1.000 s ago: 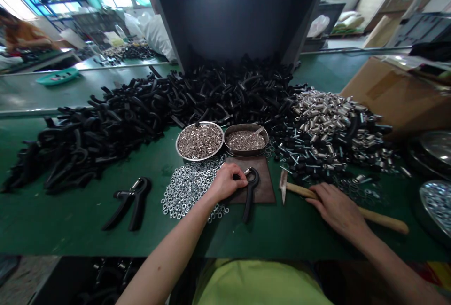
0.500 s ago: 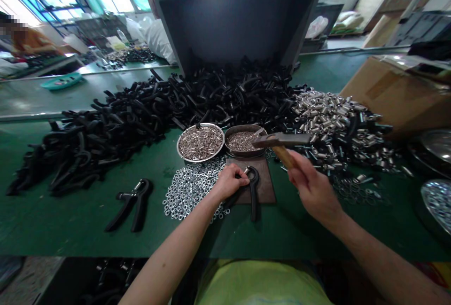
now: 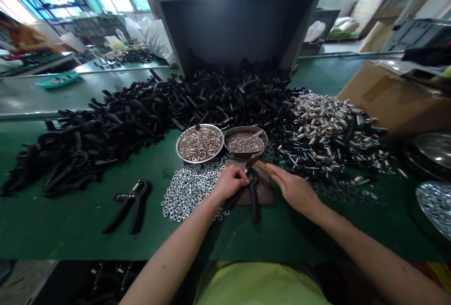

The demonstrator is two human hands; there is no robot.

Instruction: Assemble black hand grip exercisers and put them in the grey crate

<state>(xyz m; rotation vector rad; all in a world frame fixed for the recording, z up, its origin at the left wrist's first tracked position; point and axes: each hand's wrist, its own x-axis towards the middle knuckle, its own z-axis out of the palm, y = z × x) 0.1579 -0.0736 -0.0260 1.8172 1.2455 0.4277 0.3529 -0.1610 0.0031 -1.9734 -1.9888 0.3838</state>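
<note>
My left hand point(image 3: 231, 183) is closed on the upper end of a black hand grip point(image 3: 253, 197), which lies over a brown metal plate point(image 3: 268, 190). The fingertips pinch near the grip's spring end; small parts there are hidden. My right hand point(image 3: 294, 190) is wrapped round the wooden handle of a hammer point(image 3: 264, 168). The hammer head is down at the top of the hand grip, just past my left fingertips; I cannot tell whether it touches. Another hand grip point(image 3: 132, 206), with its spring fitted, lies on the green table to the left.
Loose nuts point(image 3: 190, 192) spread beside my left hand. Behind are a dish of metal pins point(image 3: 200, 143) and a dish of small rivets point(image 3: 245, 143). Black handles point(image 3: 141, 112) are heaped before a grey bin point(image 3: 239, 27). Springs point(image 3: 327, 121) and a cardboard box point(image 3: 398, 98) stand right.
My right hand has brought the hammer down and leftward, from above the plate onto the area at the hand grip's top. My left hand has stayed at the same spot.
</note>
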